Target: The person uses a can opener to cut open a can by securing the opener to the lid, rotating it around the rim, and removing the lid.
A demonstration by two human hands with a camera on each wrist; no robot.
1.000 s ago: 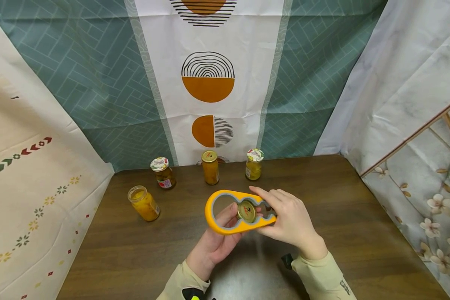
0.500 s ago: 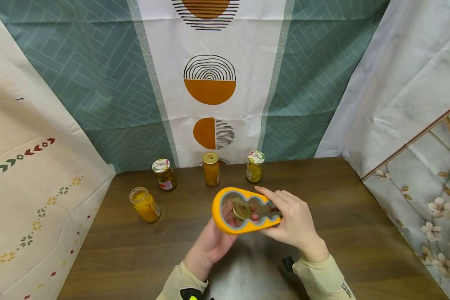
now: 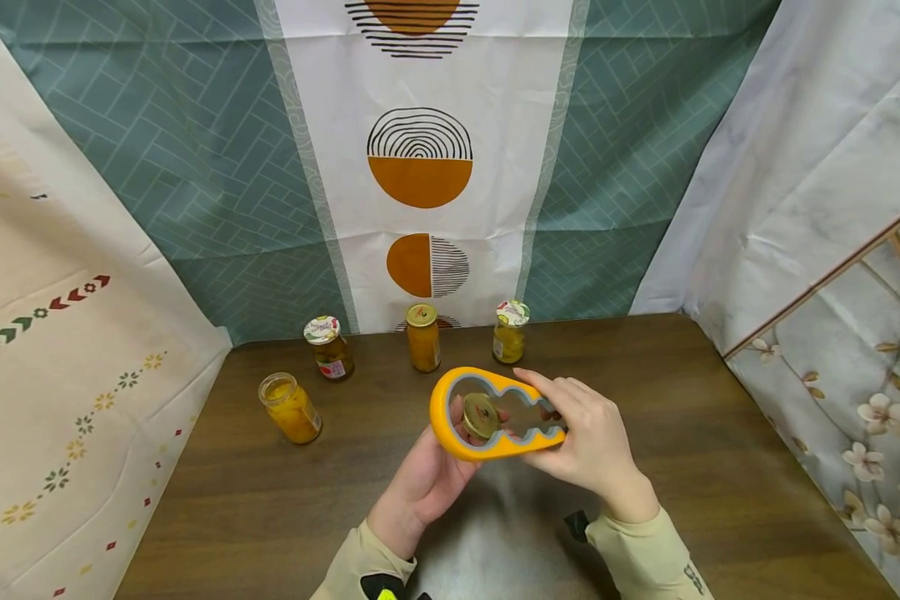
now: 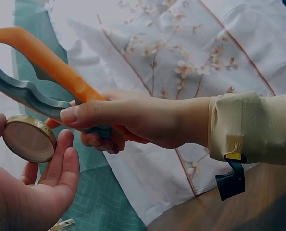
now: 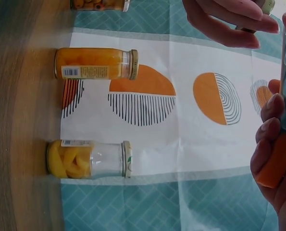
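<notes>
In the head view my left hand pinches a gold jar lid between thumb and fingers. My right hand grips the narrow end of an orange jar opener with a grey scalloped inner edge. The lid shows through the opener's widest opening. From the left wrist view, the lid sits below the opener, apart from it, its pale underside visible. A lidless glass jar of yellow fruit stands at the table's left.
Along the back of the wooden table stand a jar with dark contents, a tall orange jar and a jar of yellow pieces, all lidded. A patterned curtain hangs right behind them.
The lid has left the opener's middle notches and now lies within its wide opening. My right hand has shifted the opener slightly right and up.
</notes>
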